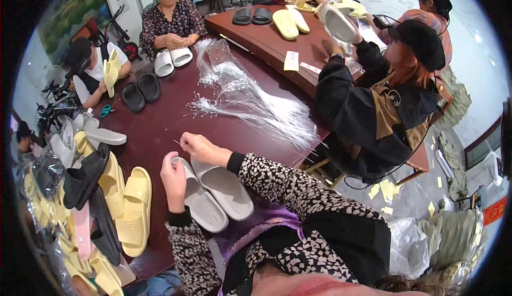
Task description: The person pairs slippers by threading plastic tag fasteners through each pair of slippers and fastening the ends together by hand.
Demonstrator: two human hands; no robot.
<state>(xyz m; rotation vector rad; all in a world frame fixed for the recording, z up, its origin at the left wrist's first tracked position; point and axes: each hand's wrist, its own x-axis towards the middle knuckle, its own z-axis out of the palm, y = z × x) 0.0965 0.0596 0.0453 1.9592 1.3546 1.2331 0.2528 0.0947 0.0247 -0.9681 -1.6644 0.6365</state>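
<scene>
Two grey slippers point(213, 194) lie side by side at the near edge of the surface point(160, 125): left hand point(174, 181) has its grip clamped on the toe end of the left one, right hand point(196, 148) rests at the toe of the other with its grip pinched together on a thin clear strand, barely visible. Just beyond lies a spread bundle of clear plastic ties point(256, 109); to the left is a heap of yellow and black slippers point(106, 200). Other people sit around handling white slippers point(172, 60), and one in a black cap point(418, 40) sits to the right.
</scene>
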